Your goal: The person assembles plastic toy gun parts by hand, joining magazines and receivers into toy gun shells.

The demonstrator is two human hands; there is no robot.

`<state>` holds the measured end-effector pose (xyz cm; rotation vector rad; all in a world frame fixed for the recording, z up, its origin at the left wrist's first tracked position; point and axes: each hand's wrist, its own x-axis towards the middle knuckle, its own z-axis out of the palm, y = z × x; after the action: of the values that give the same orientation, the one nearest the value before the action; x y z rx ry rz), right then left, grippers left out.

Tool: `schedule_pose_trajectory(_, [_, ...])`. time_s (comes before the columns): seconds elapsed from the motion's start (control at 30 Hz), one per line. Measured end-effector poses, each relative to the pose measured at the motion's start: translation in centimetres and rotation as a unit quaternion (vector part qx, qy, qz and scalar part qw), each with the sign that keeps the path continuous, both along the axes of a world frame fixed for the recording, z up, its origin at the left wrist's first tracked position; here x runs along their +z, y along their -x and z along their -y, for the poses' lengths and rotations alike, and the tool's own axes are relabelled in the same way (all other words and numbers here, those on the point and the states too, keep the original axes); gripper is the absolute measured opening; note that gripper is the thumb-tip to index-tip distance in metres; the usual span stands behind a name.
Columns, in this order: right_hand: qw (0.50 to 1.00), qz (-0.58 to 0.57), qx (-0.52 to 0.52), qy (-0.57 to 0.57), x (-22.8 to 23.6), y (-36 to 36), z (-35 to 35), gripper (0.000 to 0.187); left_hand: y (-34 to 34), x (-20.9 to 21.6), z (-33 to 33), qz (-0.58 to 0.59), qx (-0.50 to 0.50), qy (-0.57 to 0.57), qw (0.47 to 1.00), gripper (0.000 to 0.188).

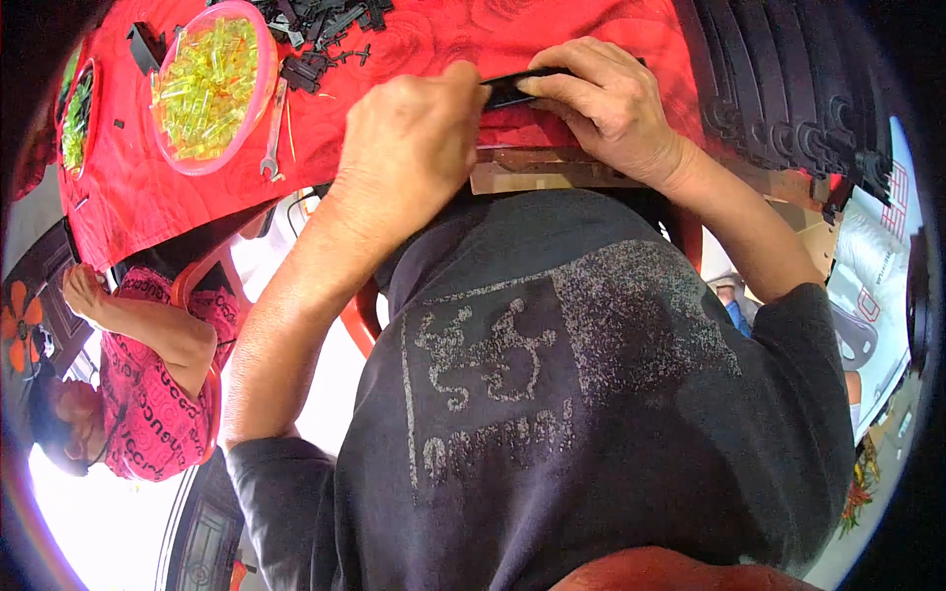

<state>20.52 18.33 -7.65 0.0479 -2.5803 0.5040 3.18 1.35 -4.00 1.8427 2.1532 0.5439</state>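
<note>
Near the front edge of the table, a long dark plastic piece (pixel 507 96) lies between my two hands. My right hand (pixel 611 103) pinches it from the right, thumb and fingers pressed on its surface. At its left end is my left hand (pixel 409 133), closed in a fist-like grip. The fingertips of that hand are turned away, so what it grips is hidden. The exact kind of the dark piece cannot be made out.
A pink-rimmed basin (pixel 268 89) of yellow-green clear pieces stands left, beside a wrench (pixel 272 148). Small black plastic parts (pixel 320 34) are heaped at the back. Long black curved pieces (pixel 778 79) lie stacked right. Another person (pixel 163 394) sits at left, near a second container (pixel 79 123).
</note>
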Motion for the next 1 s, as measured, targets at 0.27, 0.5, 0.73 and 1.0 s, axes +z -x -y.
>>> schedule_pose_trajectory(0.27, [0.992, 0.048, -0.067, 0.097, 0.7, -1.0, 1.3, 0.041, -0.6, 0.1, 2.7, 0.184, 0.278, -0.003, 0.943, 0.031])
schedule_pose_trajectory(0.5, [0.958, 0.143, -0.082, 0.235, 2.4, -2.0, 2.1, 0.046, -0.7, -1.3, 4.0, 0.295, 0.221, 0.027, 0.929, 0.041])
schedule_pose_trajectory(0.73, [0.955, 0.157, -0.057, 0.245, 2.9, -2.5, 2.0, 0.044, -1.0, -1.1, 4.7, 0.365, 0.211, 0.033, 0.906, 0.025])
schedule_pose_trajectory(1.0, [0.979, 0.138, -0.034, 0.147, 5.3, -2.5, 1.6, 0.045, -1.4, -0.4, 5.4, 0.382, 0.219, 0.012, 0.898, 0.021])
